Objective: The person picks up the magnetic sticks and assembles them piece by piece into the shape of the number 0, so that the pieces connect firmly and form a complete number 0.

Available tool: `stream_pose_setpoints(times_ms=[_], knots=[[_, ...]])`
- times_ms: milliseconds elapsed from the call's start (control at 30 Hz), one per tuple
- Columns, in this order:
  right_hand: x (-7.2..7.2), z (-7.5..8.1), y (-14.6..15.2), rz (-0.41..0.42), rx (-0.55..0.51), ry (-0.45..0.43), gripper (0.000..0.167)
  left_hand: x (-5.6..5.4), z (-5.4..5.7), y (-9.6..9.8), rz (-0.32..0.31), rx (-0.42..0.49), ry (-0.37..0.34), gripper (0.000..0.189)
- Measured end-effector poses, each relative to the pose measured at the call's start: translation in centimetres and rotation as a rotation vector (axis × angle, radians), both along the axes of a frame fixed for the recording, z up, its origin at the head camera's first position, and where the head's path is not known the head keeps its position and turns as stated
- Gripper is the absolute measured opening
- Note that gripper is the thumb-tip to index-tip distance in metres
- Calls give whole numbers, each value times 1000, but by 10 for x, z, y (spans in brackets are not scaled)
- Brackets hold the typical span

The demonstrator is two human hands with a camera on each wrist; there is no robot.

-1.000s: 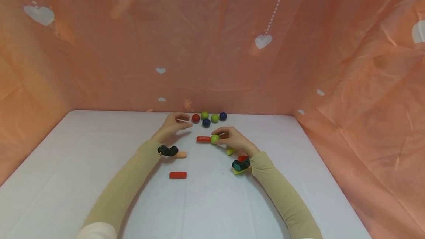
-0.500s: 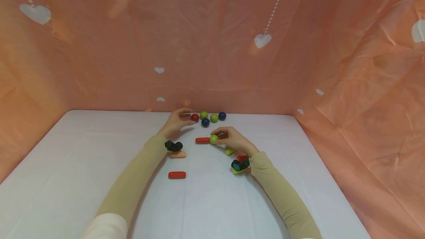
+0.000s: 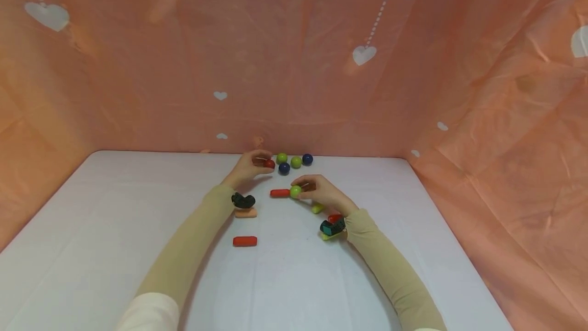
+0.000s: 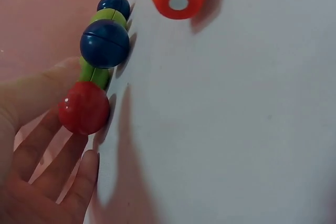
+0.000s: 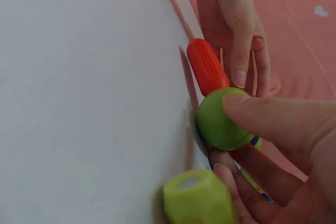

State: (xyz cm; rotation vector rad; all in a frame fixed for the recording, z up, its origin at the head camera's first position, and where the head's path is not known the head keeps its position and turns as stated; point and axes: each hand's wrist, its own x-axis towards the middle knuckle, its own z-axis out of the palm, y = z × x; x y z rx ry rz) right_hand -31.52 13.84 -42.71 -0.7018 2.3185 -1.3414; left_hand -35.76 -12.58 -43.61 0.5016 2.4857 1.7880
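Fingers of the right hand pinched the green ball, thumb on one side and fingertips on the other, so their gap was just the ball's width; the ball met one end of the red stick, which lay sideways near the middle of the white table; fingers of the left hand curled round the red ball at the left of the ball cluster, though how firmly they pressed could not be told; near it were a front blue ball, a back green ball, a right green ball and a far blue ball; the balls looked hard, light and glossy, likely smooth enough to slip or roll, so a pinch across the widest part, from opposite sides, seemed the surest hold; the red stick looked stiff and light, its grooved sides probably giving better purchase, best taken round the middle so that both ends were left free; the pale disc on its end, seen from the left wrist, might have been a magnet, in which case the joint would pull together yet twist easily; nothing there looked fragile
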Motion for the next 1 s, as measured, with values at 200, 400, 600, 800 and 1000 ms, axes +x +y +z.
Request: stream_pose_setpoints(times_ms=[200,400,600,800,1000], knots=[[1,0,1,0,-2,14,35,6,-1,0,-4,-63,-39,40],[0,-2,1,12,-11,36,35,11,0,-1,15,-76,-17,35],[0,-1,1,-30,0,32,34,16,1,-3,11,-80,10,34],[-1,-1,1,-42,-7,19,35,26,-1,-10,-21,-73,-63,36],[-1,1,1,-49,-16,22,37,37,3,-15,-84,-81,-72,38]])
